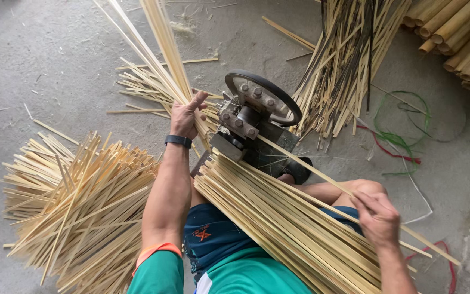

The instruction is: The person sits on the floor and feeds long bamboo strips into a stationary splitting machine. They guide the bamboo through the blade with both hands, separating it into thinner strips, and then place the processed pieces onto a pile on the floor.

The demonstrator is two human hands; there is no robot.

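Green sleeves (161,275) and dark blue shorts (213,237) fill the bottom edge, closest to the lens. At far left, a loose heap of split bamboo strips (77,207) lies fanned on the concrete floor (44,65). Next to it, the left hand (185,117), with a black wristband (178,141) on the wrist, presses against long output strips (159,49) that extend away toward the top; its fingers are spread apart and laid flat on them, not curled. Just right of that hand stands a small metal splitting machine (246,128) with a dark wheel (262,95) on top. A thick bundle of strips (278,223) rests across the lap, its ends butting against the machine and hiding most of the legs. A single bamboo strip (322,174) runs from the machine to the right hand (377,218), whose fingers are closed around it. Beyond the machine lies another strip pile (344,60). Green cord (401,117) and red cord (393,152) lie on the floor, and whole bamboo poles (458,38) are stacked at top right.
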